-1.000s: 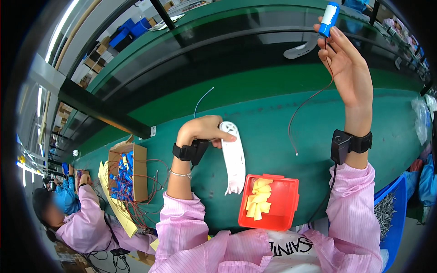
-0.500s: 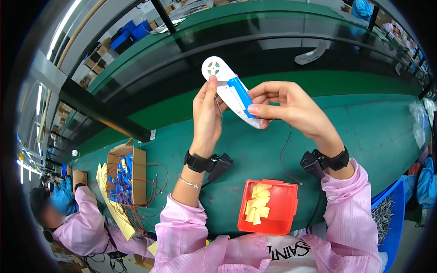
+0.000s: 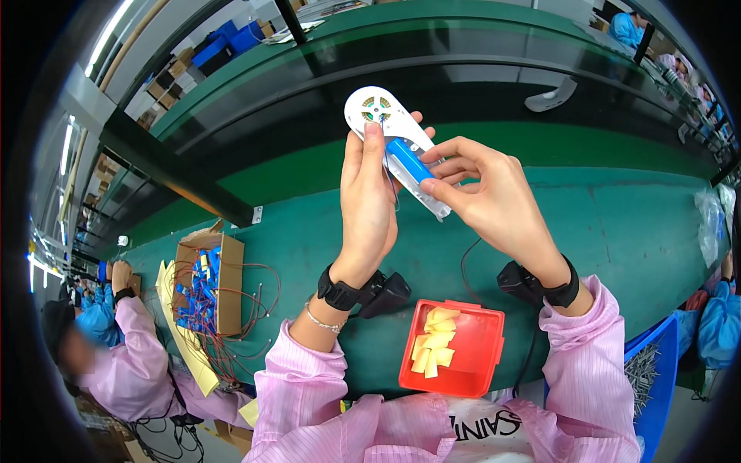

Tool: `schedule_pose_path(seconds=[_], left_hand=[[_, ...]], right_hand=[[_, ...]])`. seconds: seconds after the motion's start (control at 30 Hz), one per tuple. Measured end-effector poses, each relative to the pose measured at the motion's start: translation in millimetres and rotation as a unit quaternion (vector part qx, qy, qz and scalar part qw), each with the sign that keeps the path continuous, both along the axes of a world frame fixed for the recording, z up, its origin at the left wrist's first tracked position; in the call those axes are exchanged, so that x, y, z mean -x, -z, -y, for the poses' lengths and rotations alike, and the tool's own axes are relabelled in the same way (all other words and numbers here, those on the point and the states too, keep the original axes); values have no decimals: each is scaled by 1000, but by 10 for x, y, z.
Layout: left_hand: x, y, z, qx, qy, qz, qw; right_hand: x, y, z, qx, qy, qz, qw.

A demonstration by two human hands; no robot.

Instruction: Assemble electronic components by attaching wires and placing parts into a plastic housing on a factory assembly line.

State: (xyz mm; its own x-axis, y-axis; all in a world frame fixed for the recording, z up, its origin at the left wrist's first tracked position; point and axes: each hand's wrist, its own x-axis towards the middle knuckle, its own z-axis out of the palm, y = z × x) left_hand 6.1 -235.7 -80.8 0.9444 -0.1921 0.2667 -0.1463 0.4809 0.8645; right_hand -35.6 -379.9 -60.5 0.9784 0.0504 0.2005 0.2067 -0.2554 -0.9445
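A white plastic housing [image 3: 358,109] with a wide round end is held up over the bench by my left hand [image 3: 367,204]. My left thumb presses near its round opening, where a gold and green part shows; the fingers wrap behind. Along the housing's narrow body lies a blue cylindrical battery [image 3: 408,160]. My right hand [image 3: 494,189] grips the battery's lower end between thumb and fingers. Whether the battery is fully seated I cannot tell. A thin dark wire hangs by my left palm, and another lead [image 3: 465,266] trails below my right hand.
On the green bench [image 3: 602,216] sits a red tray [image 3: 472,355] with yellow pads. At left, a cardboard box [image 3: 230,285] holds blue batteries with tangled leads. A blue bin [image 3: 665,386] of metal pieces stands right. A white part [image 3: 552,98] lies beyond the bench; a co-worker [image 3: 131,347] sits left.
The housing has shifted slightly right and turned, so more of the round opening shows. My left hand has moved right with it. My right hand still grips the battery, with its fingers higher.
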Motion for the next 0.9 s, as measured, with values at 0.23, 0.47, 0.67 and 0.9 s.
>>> schedule_pose_path(seconds=[0.23,0.47,0.67,0.9], left_hand=[[62,-12,26,23,20,-19,999],[102,-15,21,34,21,-21,999],[122,-13,31,42,18,-19,999],[151,-34,32,60,18,-22,998]], right_hand=[[-2,122,-65,-10,15,95,995],[22,139,-84,25,21,131,991],[14,189,-85,56,32,168,984],[54,211,-125,109,56,218,968]])
